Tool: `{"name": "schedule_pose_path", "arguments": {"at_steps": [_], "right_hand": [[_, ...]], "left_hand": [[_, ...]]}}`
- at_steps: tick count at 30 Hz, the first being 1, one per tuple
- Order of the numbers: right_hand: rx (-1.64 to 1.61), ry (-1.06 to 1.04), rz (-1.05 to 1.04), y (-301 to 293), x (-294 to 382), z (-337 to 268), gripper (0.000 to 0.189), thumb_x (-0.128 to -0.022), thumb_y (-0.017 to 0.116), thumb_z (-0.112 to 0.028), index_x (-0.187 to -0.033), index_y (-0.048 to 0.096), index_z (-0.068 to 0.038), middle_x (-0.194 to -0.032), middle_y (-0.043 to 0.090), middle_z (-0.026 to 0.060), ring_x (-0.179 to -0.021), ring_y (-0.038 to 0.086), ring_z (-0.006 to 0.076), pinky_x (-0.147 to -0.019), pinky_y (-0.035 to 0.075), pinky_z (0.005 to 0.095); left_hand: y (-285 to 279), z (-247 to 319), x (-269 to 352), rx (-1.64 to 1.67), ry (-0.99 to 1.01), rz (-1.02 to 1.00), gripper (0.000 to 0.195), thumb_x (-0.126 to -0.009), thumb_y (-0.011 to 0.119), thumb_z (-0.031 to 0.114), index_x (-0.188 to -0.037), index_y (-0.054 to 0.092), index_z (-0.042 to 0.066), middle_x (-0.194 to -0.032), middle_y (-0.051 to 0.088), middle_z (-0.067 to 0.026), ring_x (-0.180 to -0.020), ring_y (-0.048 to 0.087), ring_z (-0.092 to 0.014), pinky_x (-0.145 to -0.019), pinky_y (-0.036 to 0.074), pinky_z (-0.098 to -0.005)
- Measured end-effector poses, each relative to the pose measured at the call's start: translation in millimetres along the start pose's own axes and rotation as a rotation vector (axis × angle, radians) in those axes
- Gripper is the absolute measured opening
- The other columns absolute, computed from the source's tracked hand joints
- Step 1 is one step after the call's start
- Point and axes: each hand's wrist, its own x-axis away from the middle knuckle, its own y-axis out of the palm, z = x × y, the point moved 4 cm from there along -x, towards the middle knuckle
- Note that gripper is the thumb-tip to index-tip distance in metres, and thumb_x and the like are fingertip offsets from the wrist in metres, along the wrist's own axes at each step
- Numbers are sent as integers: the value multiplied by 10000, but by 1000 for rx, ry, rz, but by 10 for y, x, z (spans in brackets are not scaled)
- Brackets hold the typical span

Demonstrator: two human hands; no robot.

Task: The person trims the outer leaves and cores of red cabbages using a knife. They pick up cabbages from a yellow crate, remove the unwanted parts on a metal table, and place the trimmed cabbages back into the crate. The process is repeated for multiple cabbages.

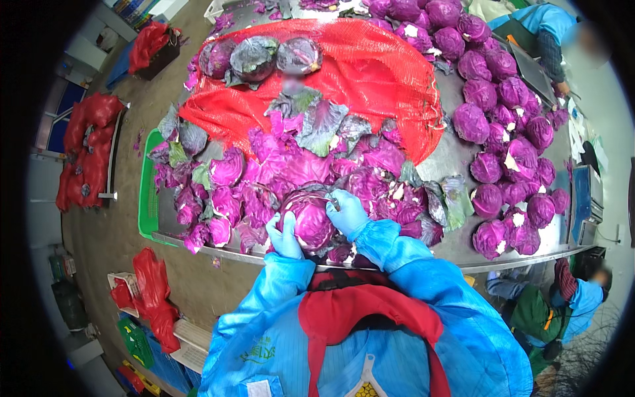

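A red cabbage [314, 223] sits near the front edge of the metal table, directly before me. My left hand [286, 236], in a light blue glove, grips its left side with the thumb pressed against it. My right hand [347, 213], gloved the same, is closed around what looks like a small knife [336, 202] at the cabbage's upper right; its blade is mostly hidden. Loose purple leaves [302, 166] pile up behind the cabbage. Darker outer leaves [322, 126] lie on top of that pile.
A red mesh sack [367, 64] spreads across the table [449, 154], with several untrimmed cabbages [253, 58] on it. Peeled cabbages [513, 159] are heaped at right. A green crate [149, 198] stands at the left edge. Co-workers [533, 30] are at far right and lower right.
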Motion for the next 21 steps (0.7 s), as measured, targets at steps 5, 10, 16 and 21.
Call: {"name": "schedule_pose_path", "arguments": {"at_steps": [5, 10, 16, 21], "right_hand": [[193, -183, -185, -172, -263, -170, 175, -768, 600, -131, -900, 552, -27, -878, 558, 190, -823, 571, 380, -696, 472, 438], [96, -175, -130, -156, -248, -96, 194, -798, 605, -169, -912, 549, -23, -971, 578, 193, -886, 579, 378, -721, 475, 442], [290, 112, -196, -83, -482, 204, 208, -840, 555, -228, -951, 560, -51, -835, 618, 232, -789, 609, 397, -681, 474, 478], [249, 194, -208, -66, -643, 381, 202, -825, 603, -198, -882, 556, -10, -763, 585, 235, -704, 587, 388, -635, 459, 424]], "left_hand": [[100, 509, 164, -466, 382, -148, 586, -802, 702, 208, -1250, 405, -26, -1229, 450, -148, -1106, 445, -220, -981, 343, -361], [412, 649, 35, -841, 799, -470, 779, -661, 775, 413, -1256, 476, 10, -1304, 433, -236, -1215, 385, -407, -1037, 289, -471], [455, 497, -32, -637, 684, -507, 717, -649, 799, 328, -1227, 514, 15, -1205, 550, -162, -1180, 475, -324, -1022, 340, -418], [272, 376, 141, -480, 661, -460, 655, -698, 764, 273, -1225, 506, -17, -1221, 534, -182, -1171, 475, -326, -1029, 330, -412]]}}
